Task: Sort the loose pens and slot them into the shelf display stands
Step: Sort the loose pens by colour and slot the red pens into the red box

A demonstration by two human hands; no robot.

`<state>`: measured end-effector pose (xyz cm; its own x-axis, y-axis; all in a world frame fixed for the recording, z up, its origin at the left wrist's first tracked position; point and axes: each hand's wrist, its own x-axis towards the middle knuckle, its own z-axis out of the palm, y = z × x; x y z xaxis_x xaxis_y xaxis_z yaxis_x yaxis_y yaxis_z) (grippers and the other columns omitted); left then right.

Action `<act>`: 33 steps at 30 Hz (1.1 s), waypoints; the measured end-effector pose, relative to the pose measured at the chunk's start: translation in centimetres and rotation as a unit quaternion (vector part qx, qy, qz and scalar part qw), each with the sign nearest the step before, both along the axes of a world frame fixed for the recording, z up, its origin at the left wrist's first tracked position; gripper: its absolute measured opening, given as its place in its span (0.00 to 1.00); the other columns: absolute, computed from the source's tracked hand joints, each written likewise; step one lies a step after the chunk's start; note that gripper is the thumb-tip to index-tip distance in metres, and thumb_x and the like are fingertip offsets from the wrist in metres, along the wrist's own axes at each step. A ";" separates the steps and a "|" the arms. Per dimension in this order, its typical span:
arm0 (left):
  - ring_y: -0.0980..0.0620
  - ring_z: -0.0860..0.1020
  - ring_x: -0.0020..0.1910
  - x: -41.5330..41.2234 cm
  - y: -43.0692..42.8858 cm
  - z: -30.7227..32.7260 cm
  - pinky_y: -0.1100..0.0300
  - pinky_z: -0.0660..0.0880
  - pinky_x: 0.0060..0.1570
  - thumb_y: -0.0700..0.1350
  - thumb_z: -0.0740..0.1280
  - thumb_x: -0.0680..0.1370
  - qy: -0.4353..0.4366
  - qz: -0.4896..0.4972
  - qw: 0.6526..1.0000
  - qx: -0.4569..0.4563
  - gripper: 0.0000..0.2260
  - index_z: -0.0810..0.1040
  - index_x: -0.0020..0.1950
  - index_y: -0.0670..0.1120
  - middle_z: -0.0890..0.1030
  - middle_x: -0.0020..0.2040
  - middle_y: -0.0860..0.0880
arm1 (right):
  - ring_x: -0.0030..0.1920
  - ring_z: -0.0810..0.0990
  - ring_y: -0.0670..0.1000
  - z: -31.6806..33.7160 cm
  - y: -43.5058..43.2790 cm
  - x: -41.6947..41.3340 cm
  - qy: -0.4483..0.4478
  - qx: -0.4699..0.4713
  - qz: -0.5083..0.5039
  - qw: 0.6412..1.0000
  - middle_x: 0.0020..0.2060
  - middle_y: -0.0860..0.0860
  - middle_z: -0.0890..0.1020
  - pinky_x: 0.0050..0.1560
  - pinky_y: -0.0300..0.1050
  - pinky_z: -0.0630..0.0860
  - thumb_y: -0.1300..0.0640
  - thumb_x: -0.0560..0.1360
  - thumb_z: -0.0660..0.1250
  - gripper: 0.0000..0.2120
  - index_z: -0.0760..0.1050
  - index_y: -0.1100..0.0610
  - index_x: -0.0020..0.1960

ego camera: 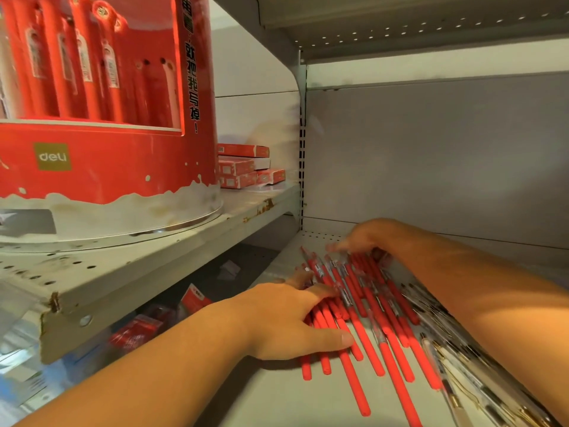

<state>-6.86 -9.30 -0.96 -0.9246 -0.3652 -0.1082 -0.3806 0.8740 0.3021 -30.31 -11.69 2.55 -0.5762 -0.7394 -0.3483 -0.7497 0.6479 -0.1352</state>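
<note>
red pens (369, 318): lie in a loose heap on the lower shelf (271, 402), roughly parallel, running from the near edge toward the back corner; clear clips and small labels show at the far ends of several.

clear pens (455, 343): lie just beside the red heap on its right, partly under the right forearm; too blurred for detail.

left hand (286, 315): rests palm-down on the near left part of the red heap, fingers spread and fairly straight across the barrels, thumb stretched along the near side with its tip touching a red barrel; presses, pinches nothing.

right hand (366, 238): reaches over the far end of the heap, palm down, fingers pointing left and blurred; cannot tell whether it closes round any pen or only lies on them.

display stand (101, 167): stands on the upper shelf (191, 241) at left, well apart from the heap; round, red, with a "deli" badge and a cut-out window.

stocked pens (58, 57): stand upright inside the window, red, with hang tags; a few open holes show to their right.

red boxes (243, 167): stacked flat on the upper shelf, behind and right of the stand, near the back wall.

red packets (138, 328): lie below the upper shelf at left, blurred.
</note>
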 end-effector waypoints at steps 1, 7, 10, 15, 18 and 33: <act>0.52 0.73 0.66 0.0 0.0 0.0 0.56 0.67 0.68 0.74 0.55 0.73 0.001 -0.001 1.000 -0.001 0.28 0.51 0.70 0.74 0.64 0.74 0.57 | 0.58 0.78 0.58 -0.2 -0.2 -0.1 0.018 -0.016 0.001 1.000 0.65 0.60 0.75 0.56 0.52 0.75 0.33 0.78 0.58 0.33 0.71 0.60 0.68; 0.53 0.73 0.66 -0.1 -0.2 -0.2 0.61 0.64 0.64 0.74 0.54 0.73 -0.003 -0.003 1.000 -0.004 0.27 0.51 0.71 0.73 0.63 0.75 0.58 | 0.37 0.77 0.51 -0.9 -1.2 -0.6 0.068 0.002 0.021 0.997 0.43 0.56 0.77 0.40 0.43 0.75 0.54 0.80 0.61 0.09 0.76 0.60 0.49; 0.52 0.72 0.67 -0.2 -0.3 -0.3 0.60 0.64 0.65 0.74 0.54 0.73 -0.004 0.000 1.000 -0.013 0.28 0.50 0.71 0.73 0.62 0.75 0.58 | 0.36 0.76 0.50 -0.8 -1.3 -0.2 0.093 0.010 0.029 0.995 0.40 0.55 0.76 0.40 0.43 0.74 0.57 0.78 0.63 0.07 0.76 0.60 0.45; 0.51 0.70 0.68 -0.2 -0.2 -0.4 0.60 0.63 0.65 0.75 0.54 0.73 -0.007 0.004 1.000 -0.021 0.28 0.49 0.70 0.73 0.58 0.76 0.59 | 0.43 0.77 0.52 -1.4 -1.3 0.8 0.100 0.035 0.052 0.993 0.52 0.58 0.79 0.50 0.44 0.75 0.59 0.81 0.60 0.14 0.75 0.64 0.63; 0.49 0.70 0.68 -0.1 -0.2 -0.4 0.53 0.65 0.70 0.75 0.54 0.72 -0.010 0.006 0.999 -0.029 0.30 0.48 0.71 0.73 0.58 0.77 0.58 | 0.37 0.77 0.51 -1.1 -1.0 0.2 0.064 -0.050 0.038 0.996 0.45 0.58 0.79 0.42 0.42 0.75 0.60 0.81 0.60 0.08 0.76 0.64 0.52; 0.58 0.81 0.43 -0.5 0.6 -0.3 0.52 0.76 0.58 0.79 0.57 0.67 0.027 0.033 0.999 -0.008 0.32 0.69 0.63 0.61 0.82 0.43 0.60 | 0.29 0.77 0.52 0.3 6.8 5.3 -0.194 -0.233 0.021 0.953 0.32 0.56 0.78 0.28 0.41 0.74 0.62 0.80 0.60 0.08 0.74 0.61 0.43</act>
<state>-7.32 -8.69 -1.28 -0.9028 -0.4269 -0.0521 -0.4211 0.8527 0.3093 -24.99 -4.93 2.81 -0.4374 -0.8854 -0.1575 -0.6094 0.4207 -0.6720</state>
